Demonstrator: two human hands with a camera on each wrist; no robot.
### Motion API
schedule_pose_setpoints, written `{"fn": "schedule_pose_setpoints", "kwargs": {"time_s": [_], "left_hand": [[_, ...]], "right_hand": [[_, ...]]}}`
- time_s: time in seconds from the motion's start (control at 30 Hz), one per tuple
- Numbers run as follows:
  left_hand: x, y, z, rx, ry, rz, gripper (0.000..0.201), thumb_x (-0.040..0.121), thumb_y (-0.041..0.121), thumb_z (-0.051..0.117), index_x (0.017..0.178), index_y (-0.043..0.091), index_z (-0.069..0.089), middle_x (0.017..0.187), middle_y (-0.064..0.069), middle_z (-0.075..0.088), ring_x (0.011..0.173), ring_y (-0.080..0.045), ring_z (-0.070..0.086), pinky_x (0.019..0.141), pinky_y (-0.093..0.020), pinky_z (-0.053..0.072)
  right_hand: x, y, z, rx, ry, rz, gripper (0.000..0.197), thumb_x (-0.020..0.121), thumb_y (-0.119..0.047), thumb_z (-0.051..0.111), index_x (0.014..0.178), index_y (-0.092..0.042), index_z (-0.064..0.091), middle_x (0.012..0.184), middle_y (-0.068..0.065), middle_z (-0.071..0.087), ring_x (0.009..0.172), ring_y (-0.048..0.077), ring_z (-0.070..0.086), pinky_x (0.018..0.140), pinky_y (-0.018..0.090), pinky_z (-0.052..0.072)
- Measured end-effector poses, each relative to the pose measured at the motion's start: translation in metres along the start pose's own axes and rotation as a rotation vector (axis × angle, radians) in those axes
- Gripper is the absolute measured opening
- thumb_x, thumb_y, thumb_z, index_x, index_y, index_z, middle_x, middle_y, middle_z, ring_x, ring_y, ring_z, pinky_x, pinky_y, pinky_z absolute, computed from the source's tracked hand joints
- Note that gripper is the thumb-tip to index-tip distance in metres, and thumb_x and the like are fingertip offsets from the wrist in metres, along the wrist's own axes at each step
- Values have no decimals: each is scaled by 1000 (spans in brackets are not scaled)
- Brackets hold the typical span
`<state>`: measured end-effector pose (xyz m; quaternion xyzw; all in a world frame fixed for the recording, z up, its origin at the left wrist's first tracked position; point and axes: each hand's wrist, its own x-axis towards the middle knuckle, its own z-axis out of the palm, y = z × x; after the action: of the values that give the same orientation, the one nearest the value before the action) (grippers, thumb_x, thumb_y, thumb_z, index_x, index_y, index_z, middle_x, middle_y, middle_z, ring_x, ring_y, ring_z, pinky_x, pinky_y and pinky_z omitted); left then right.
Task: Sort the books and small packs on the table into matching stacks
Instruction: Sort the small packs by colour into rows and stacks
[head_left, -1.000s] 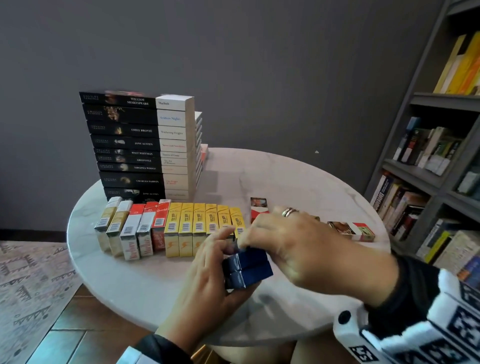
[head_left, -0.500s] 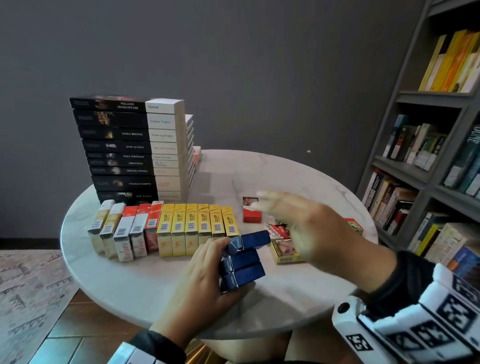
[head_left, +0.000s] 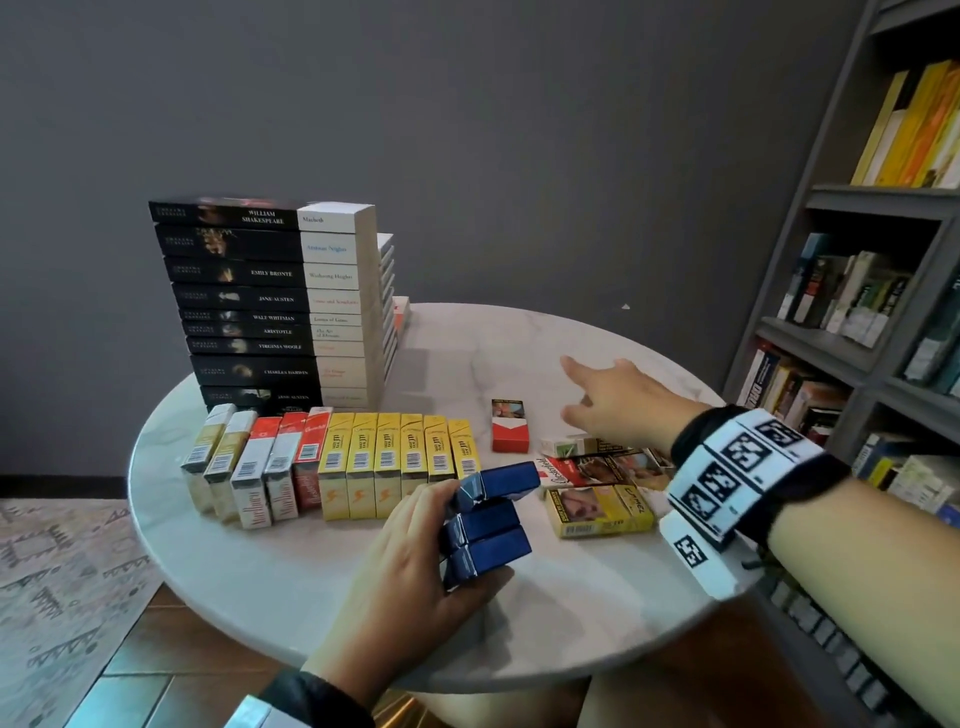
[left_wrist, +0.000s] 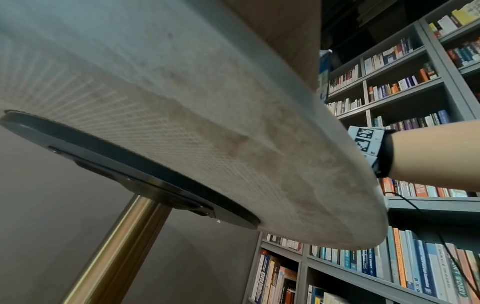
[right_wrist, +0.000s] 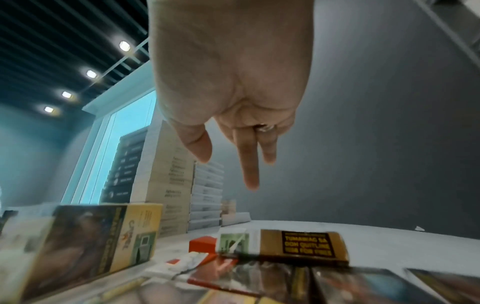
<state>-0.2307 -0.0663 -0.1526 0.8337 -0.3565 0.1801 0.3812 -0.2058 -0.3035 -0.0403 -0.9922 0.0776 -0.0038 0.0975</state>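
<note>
- Blue packs, head view: three of them stacked at the near edge of the round table, my left hand curled round their near ends. Against half a second ago that grip is unchanged, while my right hand has risen and reached farther out, fingers spread and straight, holding nothing, above the loose packs lying flat on the right. The row of standing packs and the book stack behind it sit as before. A second pile behind the books is mostly hidden.
- Left wrist view: I see only the table's underside, its brass post, bookshelves and my right forearm; my left fingers and the blue packs are out of sight here.
- Right wrist view: my right hand hangs over the loose packs, fingers apart and straight, touching nothing. The nearest packs are blurred; only a warning label reads at all.
</note>
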Motion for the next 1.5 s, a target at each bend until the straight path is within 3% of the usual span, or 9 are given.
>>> {"fn": "schedule_pose_setpoints", "kwargs": {"time_s": [0.07,0.13,0.37,0.63,0.87,1.1,1.23,1.37,1.5], "left_hand": [[0,2,0,-12,2,-13,55,64,67,52,108,59,20,101,33,41,99,22,37,73,-3,36],[1,2,0,-24,2,-19,50,64,66,52,103,60,21,101,34,41,100,22,37,77,-1,36],[-1,-1,2,-61,43,-10,50,67,59,58,108,55,29,102,32,45,102,16,41,84,2,30],[0,-2,2,-80,67,1,58,69,59,59,116,56,24,106,41,41,100,23,38,85,4,27],[0,0,-2,-74,-14,-29,49,65,67,50,107,54,27,104,35,38,102,22,34,84,3,26],[0,-1,-2,-65,-11,-27,48,66,64,53,106,52,29,101,35,39,102,23,34,84,3,26],[1,-5,0,-32,-18,-8,60,65,67,54,115,42,32,103,37,36,99,20,35,85,3,29],[1,-4,-2,-10,-62,-13,63,62,69,51,115,40,32,101,38,34,93,11,34,78,-2,33],[1,-3,-3,-13,-133,-43,64,57,71,45,112,45,26,102,38,33,96,11,34,83,1,30]], "right_hand": [[19,-11,7,-188,-68,-5,65,97,-46,31,152,-20,8,115,9,64,137,28,32,116,46,-4],[36,-22,14,-326,-153,-12,66,96,-55,25,151,-20,12,130,8,57,136,26,35,112,54,-13],[71,-43,43,-298,-410,-111,71,94,-61,34,151,-32,3,159,0,12,145,23,16,116,42,15],[81,-51,51,-444,-425,-125,49,98,-50,27,136,-23,45,141,8,42,131,25,26,103,45,34],[63,-48,40,-362,-100,-136,32,91,-20,42,121,-27,52,138,6,35,117,33,42,95,41,40],[7,-57,15,-550,205,-234,50,86,1,37,126,-28,43,117,3,51,112,33,49,110,60,2],[-26,-51,2,-385,274,-288,34,94,-12,38,122,-32,42,107,-2,57,102,29,56,109,50,13],[-66,-46,-14,-28,322,-299,23,95,-33,47,118,-30,45,99,-10,57,90,20,54,77,29,30],[-95,-38,-15,187,320,-297,34,91,-30,58,121,-34,42,93,-11,53,86,15,56,69,24,44]]}}
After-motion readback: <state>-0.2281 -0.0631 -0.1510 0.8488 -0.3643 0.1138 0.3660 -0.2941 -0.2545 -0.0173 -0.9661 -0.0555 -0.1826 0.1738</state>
